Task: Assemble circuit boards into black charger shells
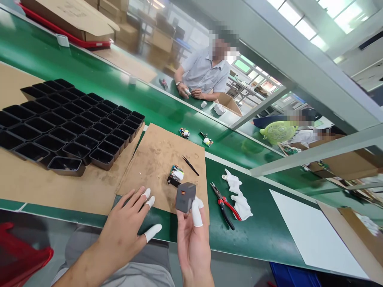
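Note:
My right hand (193,243), white finger cots on it, grips a small dark plastic housing (186,197) with a little slot in its face. Just beyond the housing, a circuit board (176,173) with colored parts and a white piece lies on the cardboard sheet (149,163), a black piece at its near side. My left hand (128,217) rests at the sheet's near edge, fingers spread and holding nothing; white cots cover its thumb and two fingertips. Farther up the sheet are black tweezers (190,165). Red-and-black pliers (223,203) lie to the right.
Rows of black plastic housings (72,119) stand at left. Two more circuit boards (184,132) sit on the green belt (161,115). White cloth (241,203) lies beyond the pliers, with a white sheet (314,235) farther right. Across the belt sits a co-worker (206,71).

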### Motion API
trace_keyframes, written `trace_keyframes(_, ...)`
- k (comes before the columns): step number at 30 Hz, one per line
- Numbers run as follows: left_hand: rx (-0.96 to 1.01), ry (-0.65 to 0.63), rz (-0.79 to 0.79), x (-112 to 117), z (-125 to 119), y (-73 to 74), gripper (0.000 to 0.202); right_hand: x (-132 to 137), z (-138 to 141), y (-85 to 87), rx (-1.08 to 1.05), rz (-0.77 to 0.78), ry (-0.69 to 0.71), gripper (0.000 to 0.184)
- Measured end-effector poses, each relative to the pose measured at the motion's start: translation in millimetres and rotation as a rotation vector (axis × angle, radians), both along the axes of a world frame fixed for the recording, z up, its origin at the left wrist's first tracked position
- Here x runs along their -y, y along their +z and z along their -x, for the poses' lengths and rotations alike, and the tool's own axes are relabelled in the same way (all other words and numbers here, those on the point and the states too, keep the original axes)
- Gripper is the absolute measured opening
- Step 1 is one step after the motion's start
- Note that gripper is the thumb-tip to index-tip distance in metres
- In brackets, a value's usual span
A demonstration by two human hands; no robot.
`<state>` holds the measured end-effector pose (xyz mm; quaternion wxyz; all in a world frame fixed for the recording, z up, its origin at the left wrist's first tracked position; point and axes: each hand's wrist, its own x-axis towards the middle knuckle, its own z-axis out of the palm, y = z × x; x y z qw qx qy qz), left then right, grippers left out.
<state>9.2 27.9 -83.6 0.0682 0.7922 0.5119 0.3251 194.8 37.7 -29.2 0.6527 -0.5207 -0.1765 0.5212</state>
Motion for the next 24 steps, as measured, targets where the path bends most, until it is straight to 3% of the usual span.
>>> trace_keyframes(3,0.048,0.055,0.036,0.9,0.2,5.7,0.050,1.6,-1.0,-7.3,0.238,-0.126,0.033,0.038)
trace_keyframes(5,0.089,0.071,0.048,-4.9,-4.4,13.6,0.059,0.9,0.3,-10.3,0.339,-0.195,0.105,0.045)
trace_keyframes(8,0.074,-0.018,0.039,-25.7,-18.4,29.5,0.060,-2.8,2.9,-10.2,0.398,-0.251,0.263,0.059)
trace_keyframes(10,0.029,-0.093,0.074,-44.3,-28.9,39.8,0.048,-7.7,1.8,-7.9,0.454,-0.251,0.297,0.055)
trace_keyframes(16,-0.044,-0.313,0.067,-84.9,-42.0,55.3,0.040,-30.4,-23.1,1.3,0.536,-0.243,0.180,0.037)
trace_keyframes(24,-0.059,-0.451,-0.047,-93.3,-41.7,48.9,0.049,-23.2,-32.7,-3.1,0.480,-0.223,0.121,0.038)
